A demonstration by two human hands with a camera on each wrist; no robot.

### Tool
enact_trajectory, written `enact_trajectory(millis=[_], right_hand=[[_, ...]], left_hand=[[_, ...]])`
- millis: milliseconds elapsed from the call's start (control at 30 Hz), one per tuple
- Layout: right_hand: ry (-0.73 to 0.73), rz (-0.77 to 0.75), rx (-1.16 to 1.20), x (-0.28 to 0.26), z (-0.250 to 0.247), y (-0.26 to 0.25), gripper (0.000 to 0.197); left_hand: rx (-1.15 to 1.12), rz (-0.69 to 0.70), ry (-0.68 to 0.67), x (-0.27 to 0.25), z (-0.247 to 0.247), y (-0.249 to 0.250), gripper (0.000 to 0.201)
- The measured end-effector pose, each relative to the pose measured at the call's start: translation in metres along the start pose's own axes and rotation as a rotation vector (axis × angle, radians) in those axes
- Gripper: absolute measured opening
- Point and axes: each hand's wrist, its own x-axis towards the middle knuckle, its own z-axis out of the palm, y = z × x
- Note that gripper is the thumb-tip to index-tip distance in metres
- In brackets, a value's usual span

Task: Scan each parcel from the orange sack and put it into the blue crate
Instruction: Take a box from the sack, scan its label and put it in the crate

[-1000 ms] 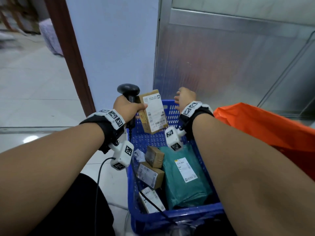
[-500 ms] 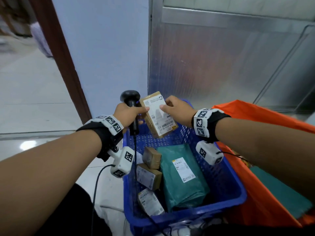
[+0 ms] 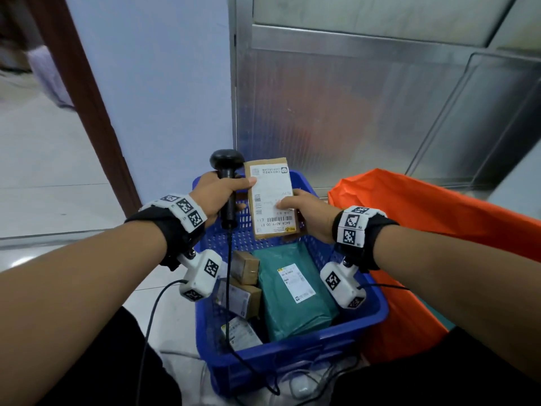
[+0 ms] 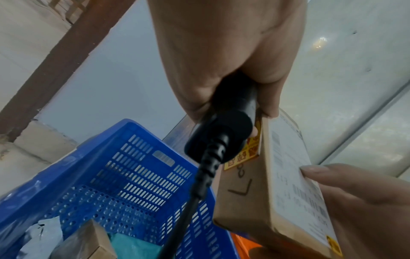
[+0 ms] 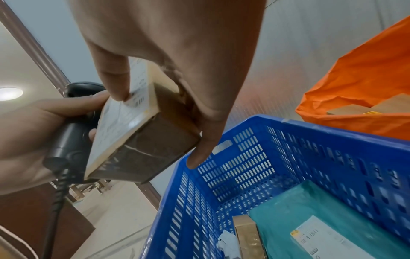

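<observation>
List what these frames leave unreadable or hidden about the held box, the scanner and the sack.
- Held box: label print too small in head view, blurred in left wrist view.
- Scanner: its trigger is covered by the left hand.
- Orange sack: cut off by the right edge; contents mostly hidden by its folds.
- Right hand: its fingers are behind the box.

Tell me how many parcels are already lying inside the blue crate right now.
4 visible: a green mailer bag on the right side, and three small cardboard boxes down the left side, far, middle and near. Others may be hidden beneath.
</observation>
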Motion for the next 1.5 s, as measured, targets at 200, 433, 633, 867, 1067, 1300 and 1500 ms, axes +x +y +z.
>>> enact_trajectory(millis=[200, 433, 633, 867, 1067, 1300, 1500], right_hand=[[0.08, -0.033, 0.035, -0.004, -0.005, 0.008, 0.036], [0.214, -0.086, 0.124, 0.006, -0.015, 0.005, 0.033], [0.307, -0.095, 0.168, 0.011, -0.015, 0.0, 0.02], [0.44, -0.043, 0.245, 0.018, -0.017, -0.003, 0.036], [0.444, -0.069, 0.279, 0.021, -0.027, 0.0, 0.034], [0.443, -0.088, 0.27, 0.022, -0.036, -0.005, 0.033], [0.452, -0.101, 0.236, 0.025, -0.036, 0.001, 0.03]], left_hand=[[-0.002, 0.051, 0.039, -0.015, 0.017, -0.003, 0.02], [0.104, 0.061, 0.068, -0.028, 0.02, 0.01, 0.018], [0.13, 0.021, -0.005, -0.038, 0.027, 0.011, 0.012], [0.242, -0.068, -0.185, -0.047, 0.034, 0.012, 0.016], [0.284, -0.101, -0.187, -0.047, 0.036, 0.01, 0.017], [0.337, -0.11, -0.162, -0.046, 0.033, 0.01, 0.024], [0.324, -0.141, -0.183, -0.049, 0.037, 0.008, 0.013]])
